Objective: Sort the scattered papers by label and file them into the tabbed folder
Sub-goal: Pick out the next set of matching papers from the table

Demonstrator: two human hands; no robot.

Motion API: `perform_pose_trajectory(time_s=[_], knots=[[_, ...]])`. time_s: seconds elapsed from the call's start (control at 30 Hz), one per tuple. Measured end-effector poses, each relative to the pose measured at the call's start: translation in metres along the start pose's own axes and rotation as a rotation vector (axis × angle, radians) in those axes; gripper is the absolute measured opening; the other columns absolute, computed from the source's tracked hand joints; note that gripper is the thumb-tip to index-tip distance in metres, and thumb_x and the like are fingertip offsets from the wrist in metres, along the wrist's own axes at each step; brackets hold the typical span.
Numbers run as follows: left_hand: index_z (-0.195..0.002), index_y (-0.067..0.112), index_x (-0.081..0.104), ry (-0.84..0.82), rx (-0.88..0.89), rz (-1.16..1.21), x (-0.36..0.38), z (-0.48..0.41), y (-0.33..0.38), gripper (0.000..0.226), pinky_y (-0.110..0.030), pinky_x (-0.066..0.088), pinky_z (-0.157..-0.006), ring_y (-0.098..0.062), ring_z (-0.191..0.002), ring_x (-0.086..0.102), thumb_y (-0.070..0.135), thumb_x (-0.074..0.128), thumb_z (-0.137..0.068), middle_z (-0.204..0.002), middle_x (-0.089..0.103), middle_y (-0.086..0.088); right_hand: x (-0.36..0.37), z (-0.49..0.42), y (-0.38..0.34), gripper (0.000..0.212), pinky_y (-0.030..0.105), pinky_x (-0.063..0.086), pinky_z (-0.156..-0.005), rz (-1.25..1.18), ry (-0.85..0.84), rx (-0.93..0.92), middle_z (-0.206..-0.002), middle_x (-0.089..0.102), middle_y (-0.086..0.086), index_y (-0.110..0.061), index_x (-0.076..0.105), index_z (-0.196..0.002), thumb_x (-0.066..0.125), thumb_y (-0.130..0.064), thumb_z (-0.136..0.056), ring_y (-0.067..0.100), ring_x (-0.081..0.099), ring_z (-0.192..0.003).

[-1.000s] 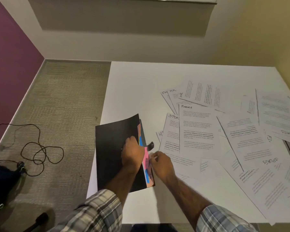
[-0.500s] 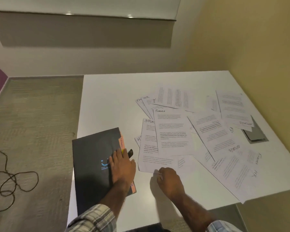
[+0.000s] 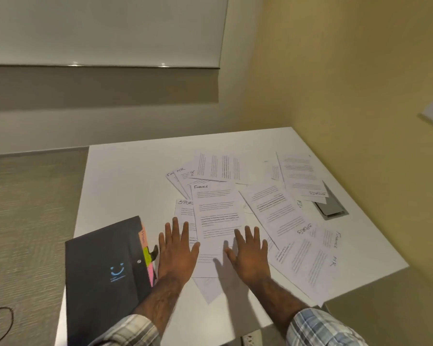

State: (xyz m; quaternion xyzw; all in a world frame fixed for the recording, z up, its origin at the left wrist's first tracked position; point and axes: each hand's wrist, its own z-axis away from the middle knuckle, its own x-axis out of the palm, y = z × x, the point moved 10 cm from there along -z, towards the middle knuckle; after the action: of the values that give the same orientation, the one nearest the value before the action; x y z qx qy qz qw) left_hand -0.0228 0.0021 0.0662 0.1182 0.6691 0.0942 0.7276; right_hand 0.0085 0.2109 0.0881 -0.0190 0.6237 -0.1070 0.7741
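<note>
Both hands flat, fingers [image 3: 175, 228] spread and gripping nothing; Finance sheet [image 3: 216, 216] lengthwise just ahead, between them, nearer right hand [image 3: 250, 255].

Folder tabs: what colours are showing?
Orange, yellow and pink tabs, seen in the head view.

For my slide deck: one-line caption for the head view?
Both open hands, left hand and right hand, hover over scattered labelled papers beside the closed tabbed folder.
</note>
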Motion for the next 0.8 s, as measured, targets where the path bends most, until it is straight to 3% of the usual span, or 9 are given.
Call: perform_pose_trajectory(time_s=[0.1, 0.33, 0.43, 0.53, 0.6, 0.7, 0.77, 0.8], knots=[[-0.160, 0.024, -0.011, 0.006, -0.032, 0.025, 0.009, -0.011, 0.037, 0.075, -0.047, -0.012, -0.125, -0.029, -0.155, -0.018, 0.063, 0.003, -0.097, -0.165, -0.026, -0.006, -0.010, -0.013, 0.038, 0.105, 0.057, 0.001, -0.123, -0.046, 0.001, 0.017, -0.170, 0.002, 0.008, -0.026, 0.014, -0.161, -0.015, -0.075, -0.074, 0.033, -0.009, -0.156], [-0.162, 0.023, -0.005, 0.003, -0.069, 0.089, 0.047, -0.033, 0.161, 0.072, -0.045, -0.010, -0.126, -0.026, -0.156, -0.017, 0.055, 0.023, -0.105, -0.168, -0.021, -0.005, -0.021, -0.049, 0.158, 0.109, 0.055, -0.001, -0.122, -0.040, -0.011, -0.030, -0.170, 0.002, 0.009, -0.024, 0.009, -0.162, -0.023, -0.075, -0.071, 0.033, -0.009, -0.156], [-0.162, 0.023, -0.003, -0.044, -0.090, 0.082, 0.075, -0.033, 0.202, 0.072, -0.045, -0.009, -0.126, -0.026, -0.156, -0.016, 0.054, 0.026, -0.105, -0.168, -0.020, -0.005, -0.023, -0.062, 0.211, 0.086, 0.054, -0.003, -0.123, -0.040, -0.044, -0.052, -0.170, 0.001, 0.009, -0.024, 0.008, -0.162, -0.003, -0.071, -0.091, 0.034, -0.009, -0.156], [-0.162, 0.022, -0.004, -0.173, -0.076, 0.042, 0.103, -0.027, 0.231, 0.075, -0.045, 0.003, -0.127, -0.030, -0.157, -0.010, 0.052, 0.032, -0.104, -0.168, -0.020, -0.008, -0.017, -0.072, 0.262, 0.074, 0.055, 0.002, -0.124, -0.065, -0.073, -0.015, -0.170, 0.004, 0.010, -0.024, 0.008, -0.162, 0.024, -0.062, -0.101, 0.034, -0.005, -0.156], [-0.162, 0.022, -0.007, -0.287, -0.033, 0.024, 0.124, -0.024, 0.245, 0.080, -0.043, 0.014, -0.126, -0.031, -0.157, -0.006, 0.050, 0.039, -0.103, -0.168, -0.023, -0.008, -0.010, -0.077, 0.290, 0.075, 0.056, 0.005, -0.124, -0.088, -0.102, 0.023, -0.169, 0.007, 0.011, -0.023, 0.009, -0.162, 0.025, -0.063, -0.100, 0.034, -0.002, -0.156], [-0.162, 0.022, -0.010, -0.452, 0.069, -0.051, 0.156, -0.019, 0.263, 0.089, -0.045, 0.018, -0.126, -0.032, -0.157, -0.008, 0.050, 0.044, -0.097, -0.165, -0.027, -0.006, 0.005, -0.084, 0.317, 0.082, 0.053, 0.012, -0.123, -0.116, -0.146, 0.048, -0.168, 0.017, 0.012, -0.021, 0.017, -0.161, 0.018, -0.070, -0.095, 0.035, 0.009, -0.155], [-0.161, 0.022, -0.011, -0.552, 0.103, -0.103, 0.176, -0.014, 0.271, 0.092, -0.046, 0.020, -0.126, -0.033, -0.157, -0.009, 0.048, 0.050, -0.098, -0.167, -0.025, -0.007, 0.012, -0.090, 0.333, 0.092, 0.046, 0.019, -0.122, -0.225, -0.139, 0.090, -0.164, 0.029, 0.012, -0.018, 0.028, -0.158, 0.014, -0.072, -0.085, 0.031, 0.023, -0.152], [-0.161, 0.022, -0.011, -0.585, 0.119, -0.123, 0.181, -0.014, 0.275, 0.093, -0.046, 0.021, -0.125, -0.034, -0.157, -0.009, 0.047, 0.051, -0.098, -0.167, -0.024, -0.007, 0.016, -0.094, 0.340, 0.090, 0.042, 0.022, -0.122, -0.332, -0.146, 0.126, -0.161, 0.035, 0.011, -0.016, 0.032, -0.156, 0.022, -0.070, -0.085, 0.028, 0.028, -0.150]])
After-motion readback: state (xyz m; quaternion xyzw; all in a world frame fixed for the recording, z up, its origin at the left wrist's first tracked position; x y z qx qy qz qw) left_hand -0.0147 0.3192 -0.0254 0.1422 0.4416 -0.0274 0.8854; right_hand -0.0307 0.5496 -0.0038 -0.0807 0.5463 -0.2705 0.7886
